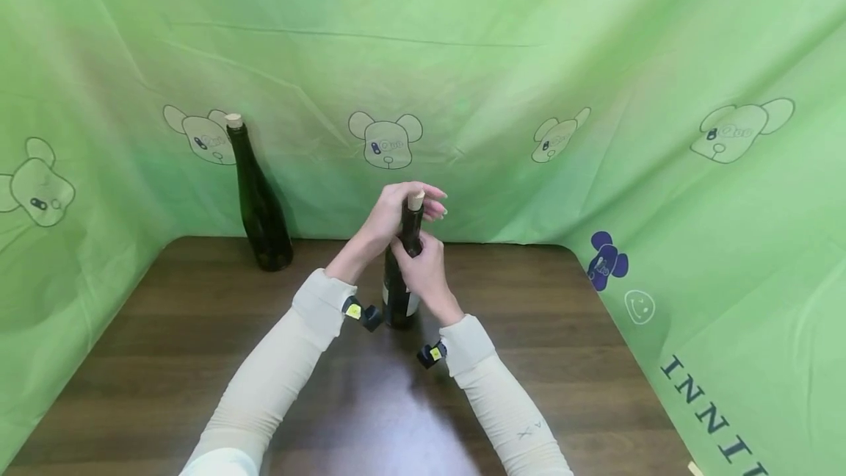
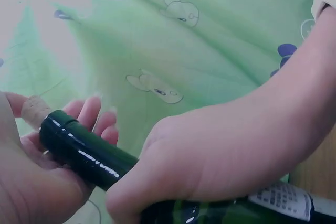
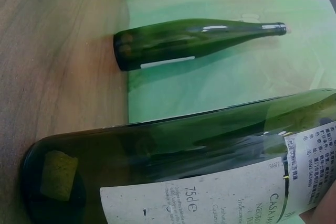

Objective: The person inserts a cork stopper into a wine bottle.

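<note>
A dark green wine bottle (image 1: 397, 281) stands upright on the table, a cork (image 1: 416, 201) in its mouth. My right hand (image 1: 426, 267) grips it around the shoulder, below the neck. Beside the neck is my left hand (image 1: 385, 219), its fingers reaching loosely past the cork. In the left wrist view, the left palm (image 2: 37, 182) lies along the bottle neck (image 2: 84, 148), and one finger comes right up to the cork (image 2: 35, 111). Through the glass in the right wrist view, another cork (image 3: 59, 176) shows inside the bottle's base, next to a white label (image 3: 194, 198).
A second green bottle (image 1: 261, 219), also corked, stands at the back left of the brown wooden table (image 1: 529, 329). Green cloth (image 1: 489, 94) with printed bear faces hangs behind and along both sides. Each wrist wears a small black camera.
</note>
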A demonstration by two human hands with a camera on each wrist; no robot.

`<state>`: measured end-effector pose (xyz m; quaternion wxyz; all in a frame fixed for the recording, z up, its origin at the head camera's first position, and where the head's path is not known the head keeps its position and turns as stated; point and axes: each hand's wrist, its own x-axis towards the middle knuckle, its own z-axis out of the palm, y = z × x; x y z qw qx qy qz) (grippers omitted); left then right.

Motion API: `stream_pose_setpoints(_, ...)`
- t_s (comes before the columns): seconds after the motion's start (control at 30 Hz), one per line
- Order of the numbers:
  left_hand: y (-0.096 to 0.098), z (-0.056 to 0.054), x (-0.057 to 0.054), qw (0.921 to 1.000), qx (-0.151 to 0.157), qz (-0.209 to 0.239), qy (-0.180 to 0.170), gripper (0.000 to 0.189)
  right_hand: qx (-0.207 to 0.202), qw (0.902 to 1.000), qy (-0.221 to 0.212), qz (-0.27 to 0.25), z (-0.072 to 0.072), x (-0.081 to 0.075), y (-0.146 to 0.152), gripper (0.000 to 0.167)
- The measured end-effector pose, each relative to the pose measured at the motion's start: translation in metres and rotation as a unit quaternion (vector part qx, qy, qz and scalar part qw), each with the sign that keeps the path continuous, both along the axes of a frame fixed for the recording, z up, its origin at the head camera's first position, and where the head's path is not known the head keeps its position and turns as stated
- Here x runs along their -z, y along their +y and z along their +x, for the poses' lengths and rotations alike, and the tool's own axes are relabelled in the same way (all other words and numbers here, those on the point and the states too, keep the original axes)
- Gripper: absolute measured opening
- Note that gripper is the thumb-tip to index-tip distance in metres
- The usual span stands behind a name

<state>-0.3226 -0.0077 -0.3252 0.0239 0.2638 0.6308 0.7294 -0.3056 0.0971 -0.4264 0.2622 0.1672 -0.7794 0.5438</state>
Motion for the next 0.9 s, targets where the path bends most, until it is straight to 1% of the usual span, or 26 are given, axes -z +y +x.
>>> stream_pose_setpoints(0.1, 0.005, -0.002, 0.002, 0.9996, 0.023, 0.005, -0.019, 0.047, 0.011, 0.9999, 0.009, 0.008, 0.0, 0.001, 0.001, 0.024)
stream_pose_setpoints(0.17, 0.008, -0.002, 0.002, 0.9994, 0.02, 0.0, -0.028, 0.046, 0.017, 0.9997, 0.018, 0.01, 0.0, 0.001, 0.002, 0.024)
stream_pose_setpoints(0.3, 0.011, 0.0, 0.001, 0.998, 0.008, -0.005, -0.062, 0.042, 0.017, 0.9995, 0.024, 0.009, 0.002, 0.002, 0.002, 0.02)
stream_pose_setpoints(0.4, 0.014, 0.001, -0.001, 0.9969, 0.007, 0.009, -0.077, 0.039, 0.013, 0.9996, 0.024, 0.009, 0.002, 0.002, 0.001, 0.017)
stream_pose_setpoints(0.5, 0.017, 0.001, -0.002, 0.9967, 0.01, 0.035, -0.072, 0.037, 0.011, 0.9993, 0.033, 0.009, 0.003, 0.003, -0.001, 0.014)
stream_pose_setpoints(0.67, 0.021, 0.0, 0.0, 0.9969, -0.001, 0.062, -0.048, 0.033, 0.013, 0.9982, 0.057, 0.011, 0.002, 0.006, 0.0, 0.011)
stream_pose_setpoints(0.77, 0.023, 0.001, 0.003, 0.9962, -0.011, 0.077, -0.039, 0.032, 0.013, 0.9982, 0.058, 0.011, 0.001, 0.007, 0.001, 0.01)
stream_pose_setpoints(0.9, 0.024, 0.0, 0.009, 0.9956, -0.011, 0.092, -0.016, 0.031, 0.016, 0.9986, 0.05, 0.01, 0.001, 0.006, 0.002, 0.01)
